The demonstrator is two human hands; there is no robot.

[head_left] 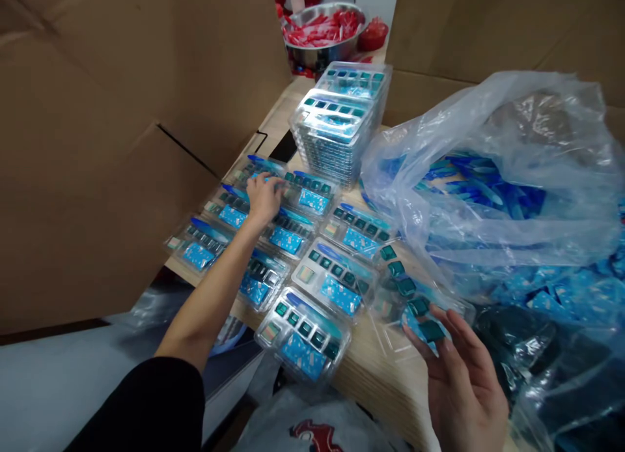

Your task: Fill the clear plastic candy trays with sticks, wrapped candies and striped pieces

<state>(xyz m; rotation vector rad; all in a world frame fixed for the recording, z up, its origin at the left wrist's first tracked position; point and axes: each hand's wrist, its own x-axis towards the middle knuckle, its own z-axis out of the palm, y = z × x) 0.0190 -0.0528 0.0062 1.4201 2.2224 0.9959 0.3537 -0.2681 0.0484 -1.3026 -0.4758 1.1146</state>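
Head view: left hand (263,198), fingers pressed together, rests on a clear blister tray (239,175) of teal pieces, one of several on a wooden table (385,374). Right hand (459,387) spread, fingers (454,328) touching a second tray's (385,322) edge; grip cannot be told.

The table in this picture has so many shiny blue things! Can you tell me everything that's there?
clear plastic trays: about ten, teal squares and blue pieces inside, lying on the table
tray stack: one, clear, far end of the table
clear plastic bag: one, full of blue pieces, right of the trays
steel bowl: one, silver with red things inside, behind the stack
wooden table: one, pale, under the trays
cardboard flaps: several, brown, left and right
dark plastic bag: one, black, lower right
left grip: one, on a tray
right grip: one, touching a tray's edge
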